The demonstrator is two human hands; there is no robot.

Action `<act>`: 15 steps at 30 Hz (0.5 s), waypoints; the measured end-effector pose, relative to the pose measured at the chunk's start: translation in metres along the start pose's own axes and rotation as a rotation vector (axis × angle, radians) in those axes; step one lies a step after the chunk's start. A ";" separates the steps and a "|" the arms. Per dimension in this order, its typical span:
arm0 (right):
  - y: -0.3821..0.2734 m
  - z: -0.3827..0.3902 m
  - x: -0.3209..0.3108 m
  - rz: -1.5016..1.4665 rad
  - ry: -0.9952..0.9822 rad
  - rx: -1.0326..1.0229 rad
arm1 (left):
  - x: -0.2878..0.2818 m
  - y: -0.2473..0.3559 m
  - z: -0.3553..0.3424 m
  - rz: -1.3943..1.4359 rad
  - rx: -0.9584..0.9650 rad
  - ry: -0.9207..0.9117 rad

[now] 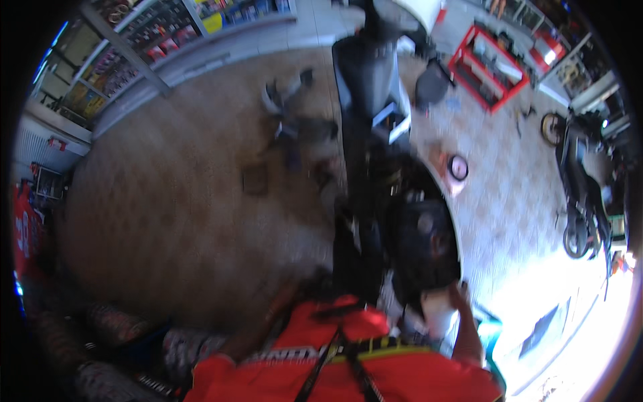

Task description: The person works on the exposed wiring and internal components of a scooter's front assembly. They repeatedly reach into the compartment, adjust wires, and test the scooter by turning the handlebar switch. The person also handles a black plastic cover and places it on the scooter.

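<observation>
Well, the scooter [372, 161] stands on the tiled floor [167, 201] before the person; their right hand [461, 296] is at a pale piece [438, 311] by its rear, grip unclear; the left hand [287, 296] blurs beside it, fingers unreadable.

Scooter [375, 161] central on floor [167, 181]; parts [273, 99] left of it; rack [510, 96] ahead, right; motorbike [577, 167] far right.

Scooter [368, 80], one; motorbike [581, 177], one; wheels [577, 238] visible on the motorbike, two. Red tool cart [511, 96], one; red shirt [408, 375], one; square floor pad [254, 179], one. Wrapped bundles [117, 321], several, blurred.
</observation>
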State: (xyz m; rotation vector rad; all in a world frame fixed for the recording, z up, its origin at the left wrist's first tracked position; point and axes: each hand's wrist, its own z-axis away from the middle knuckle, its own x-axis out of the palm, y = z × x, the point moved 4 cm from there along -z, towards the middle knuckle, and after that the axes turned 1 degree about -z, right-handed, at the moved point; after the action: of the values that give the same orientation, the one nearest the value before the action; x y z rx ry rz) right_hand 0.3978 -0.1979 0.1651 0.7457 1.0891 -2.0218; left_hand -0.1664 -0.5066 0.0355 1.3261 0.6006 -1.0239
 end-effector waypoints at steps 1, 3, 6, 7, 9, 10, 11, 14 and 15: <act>-0.006 -0.005 -0.001 0.039 0.031 -0.103 | 0.002 -0.007 -0.008 0.056 -0.020 0.037; 0.009 0.008 0.007 0.187 -0.034 -0.140 | 0.017 -0.003 0.018 0.239 -0.116 -0.047; 0.030 0.033 0.009 0.485 0.036 -0.422 | 0.033 -0.002 0.044 0.523 -0.247 -0.011; 0.039 0.036 0.003 0.459 0.052 -0.425 | 0.037 -0.004 0.047 0.685 -0.283 -0.077; 0.049 0.039 -0.001 0.377 0.013 -0.419 | 0.043 -0.005 0.059 0.898 -0.440 -0.197; 0.054 0.038 0.001 0.375 -0.043 -0.355 | 0.039 -0.006 0.062 0.860 -0.432 -0.166; 0.055 0.033 -0.002 0.369 -0.044 -0.356 | 0.037 -0.004 0.064 0.879 -0.452 -0.185; 0.057 0.026 0.002 0.340 -0.066 -0.310 | 0.029 0.003 0.076 0.890 -0.484 -0.199; 0.059 0.025 0.003 0.247 -0.070 -0.266 | 0.027 0.007 0.080 0.889 -0.489 -0.198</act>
State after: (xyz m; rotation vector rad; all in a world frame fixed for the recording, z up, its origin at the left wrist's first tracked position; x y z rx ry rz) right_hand 0.4392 -0.2433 0.1481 0.6317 1.1375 -1.6449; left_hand -0.1630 -0.5909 0.0312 0.8808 0.0553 -0.2375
